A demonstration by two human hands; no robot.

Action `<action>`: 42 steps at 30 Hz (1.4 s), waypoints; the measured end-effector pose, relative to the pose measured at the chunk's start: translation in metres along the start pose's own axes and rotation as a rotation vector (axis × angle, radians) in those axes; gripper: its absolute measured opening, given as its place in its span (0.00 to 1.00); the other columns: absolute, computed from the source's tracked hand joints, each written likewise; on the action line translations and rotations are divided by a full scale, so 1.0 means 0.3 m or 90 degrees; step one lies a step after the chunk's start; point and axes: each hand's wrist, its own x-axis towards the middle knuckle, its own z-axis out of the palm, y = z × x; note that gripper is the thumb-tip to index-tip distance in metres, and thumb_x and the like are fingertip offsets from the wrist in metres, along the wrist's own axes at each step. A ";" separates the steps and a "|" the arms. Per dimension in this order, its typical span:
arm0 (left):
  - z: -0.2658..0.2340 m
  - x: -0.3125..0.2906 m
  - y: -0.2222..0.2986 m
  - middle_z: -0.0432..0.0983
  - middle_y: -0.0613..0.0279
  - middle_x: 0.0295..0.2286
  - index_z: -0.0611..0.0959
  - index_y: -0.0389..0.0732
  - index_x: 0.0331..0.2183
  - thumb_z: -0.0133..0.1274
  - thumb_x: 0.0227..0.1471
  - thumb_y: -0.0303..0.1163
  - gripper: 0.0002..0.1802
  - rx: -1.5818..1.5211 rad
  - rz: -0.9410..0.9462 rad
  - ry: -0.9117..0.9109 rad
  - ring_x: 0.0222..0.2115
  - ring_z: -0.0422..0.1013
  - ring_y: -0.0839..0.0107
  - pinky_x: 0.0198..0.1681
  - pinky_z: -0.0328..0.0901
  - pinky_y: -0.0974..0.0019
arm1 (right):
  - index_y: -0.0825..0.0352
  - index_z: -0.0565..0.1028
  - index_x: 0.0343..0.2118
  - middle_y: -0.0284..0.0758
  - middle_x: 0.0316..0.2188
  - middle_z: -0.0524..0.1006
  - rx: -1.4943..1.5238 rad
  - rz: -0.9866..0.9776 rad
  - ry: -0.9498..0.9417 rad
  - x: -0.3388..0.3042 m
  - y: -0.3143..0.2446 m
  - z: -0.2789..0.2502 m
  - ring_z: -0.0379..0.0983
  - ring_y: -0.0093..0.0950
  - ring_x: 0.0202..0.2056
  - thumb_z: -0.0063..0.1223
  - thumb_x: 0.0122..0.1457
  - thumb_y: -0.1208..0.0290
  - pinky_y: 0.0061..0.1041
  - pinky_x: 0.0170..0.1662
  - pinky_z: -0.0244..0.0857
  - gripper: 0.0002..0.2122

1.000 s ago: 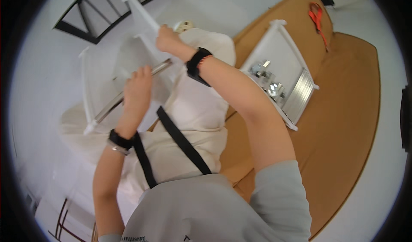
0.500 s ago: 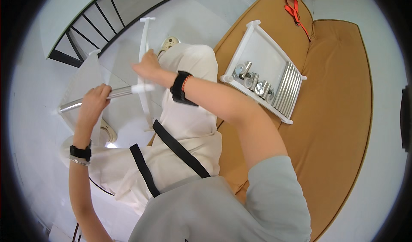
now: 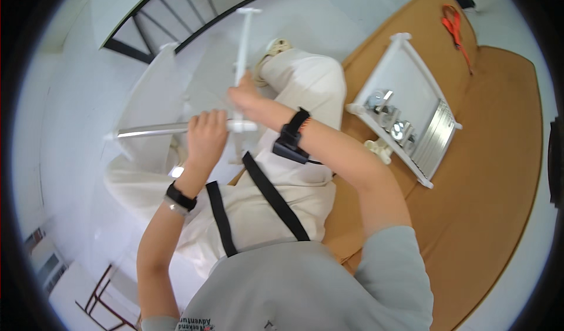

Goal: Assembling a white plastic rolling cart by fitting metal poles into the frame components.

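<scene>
My left hand point(image 3: 207, 134) is wrapped round a shiny metal tube point(image 3: 154, 130), close to its white plastic end point(image 3: 244, 125). The tube's far left end meets a corner of a white shelf panel point(image 3: 141, 96) that stands on edge by my left leg. With my right hand point(image 3: 244, 96) I grip a second white shelf panel point(image 3: 245, 40), seen almost edge-on and upright between my legs. The tube's white end lies at this panel, just below my right hand. Whether it is fitted into the panel I cannot tell.
To the right, a brown sofa point(image 3: 493, 137) bears a white shelf tray point(image 3: 385, 61) with several long metal tubes point(image 3: 433, 134) and short metal cylinders point(image 3: 402, 131). White plastic parts point(image 3: 379, 150) lie beside it. An orange strap point(image 3: 452, 25) is farther back. A black-framed table point(image 3: 132, 52) stands far left.
My left hand has slid rightward along the tube, nearer its white end and my right hand. My right hand keeps its hold on the panel. The whole view has shifted.
</scene>
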 end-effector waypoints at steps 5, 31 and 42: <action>0.022 -0.029 -0.003 0.63 0.66 0.17 0.68 0.44 0.20 0.54 0.37 0.31 0.10 -0.064 0.016 0.075 0.21 0.64 0.68 0.26 0.57 0.66 | 0.74 0.48 0.51 0.56 0.44 0.56 0.067 0.063 -0.108 -0.073 -0.065 -0.080 0.58 0.46 0.45 0.39 0.44 0.80 0.36 0.47 0.57 0.28; 0.054 -0.110 -0.090 0.64 0.67 0.09 0.67 0.44 0.11 0.53 0.41 0.35 0.16 -0.099 0.003 0.158 0.12 0.65 0.70 0.17 0.57 0.70 | 0.78 0.56 0.42 0.54 0.34 0.69 -0.078 0.063 -0.073 -0.103 -0.127 -0.042 0.70 0.44 0.35 0.47 0.40 0.80 0.35 0.34 0.66 0.23; 0.018 -0.128 -0.136 0.69 0.64 0.12 0.74 0.43 0.18 0.56 0.37 0.31 0.06 -0.159 0.043 -0.011 0.14 0.67 0.65 0.18 0.61 0.67 | 0.74 0.66 0.37 0.43 0.30 0.72 -0.195 -0.037 -0.117 -0.132 -0.168 -0.090 0.71 0.32 0.29 0.54 0.37 0.73 0.29 0.33 0.65 0.21</action>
